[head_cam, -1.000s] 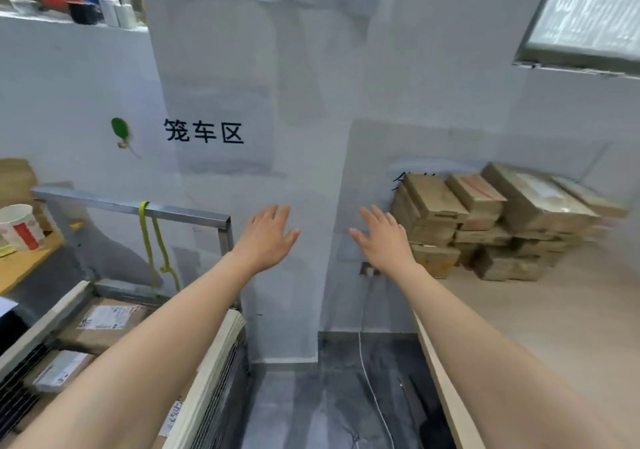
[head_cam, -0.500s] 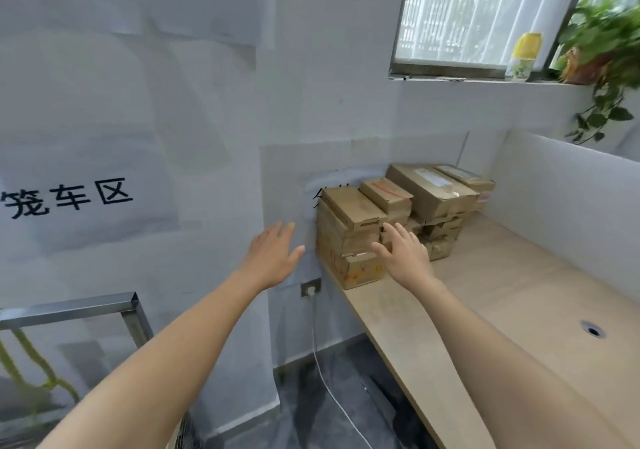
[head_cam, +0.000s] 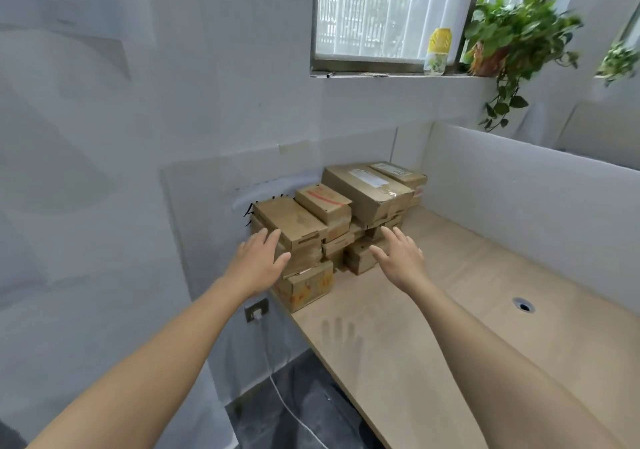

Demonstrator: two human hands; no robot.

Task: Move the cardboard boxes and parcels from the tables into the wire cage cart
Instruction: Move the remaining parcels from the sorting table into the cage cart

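Several brown cardboard boxes are stacked against the wall at the far left corner of a light wooden table (head_cam: 485, 310). The nearest stack is topped by a long plain box (head_cam: 294, 221). Behind it sit a small box with red tape (head_cam: 323, 202) and a large labelled box (head_cam: 369, 188). My left hand (head_cam: 258, 263) is open, fingers spread, at the left side of the nearest stack. My right hand (head_cam: 400, 258) is open too, hovering just right of that stack, in front of the lower boxes. Neither hand holds anything. The wire cage cart is out of view.
A grey partition (head_cam: 519, 192) runs along the table's far right side. The table has a cable hole (head_cam: 523, 305). On the window sill stand a yellow-capped bottle (head_cam: 438, 51) and a trailing potted plant (head_cam: 502, 43). A wall socket (head_cam: 257, 311) with a white cable sits below the table's left end.
The view has swung right, away from the cage cart and toward the table. Both open hands have reached forward and now flank the nearest stack of boxes.
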